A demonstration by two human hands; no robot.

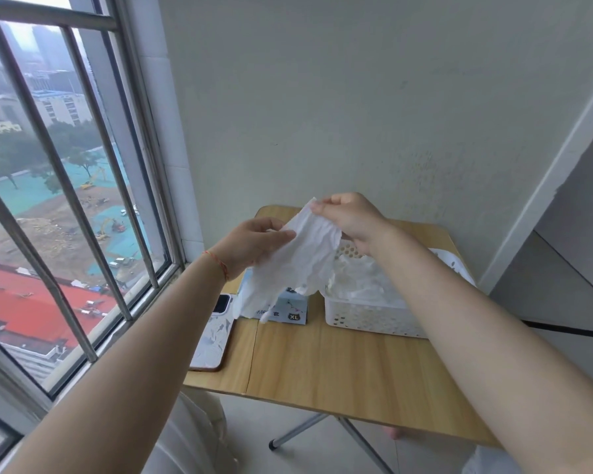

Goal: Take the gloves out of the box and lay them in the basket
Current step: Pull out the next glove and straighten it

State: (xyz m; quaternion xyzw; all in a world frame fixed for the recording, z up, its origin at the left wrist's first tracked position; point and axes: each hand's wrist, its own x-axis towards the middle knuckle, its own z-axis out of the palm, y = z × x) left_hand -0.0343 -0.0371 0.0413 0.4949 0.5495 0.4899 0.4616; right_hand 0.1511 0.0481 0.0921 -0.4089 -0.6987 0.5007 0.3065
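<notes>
A white thin glove hangs in the air above the table, fingers pointing down. My left hand pinches its cuff at the left and my right hand pinches the cuff's upper right corner. Behind the hanging glove stands the pale blue glove box marked XL, partly hidden by it. Right of the box stands the white perforated basket, with several crumpled white gloves lying inside.
A phone in a patterned case lies at the left edge of the small wooden folding table. A barred window is close on the left, a wall behind, a door frame on the right.
</notes>
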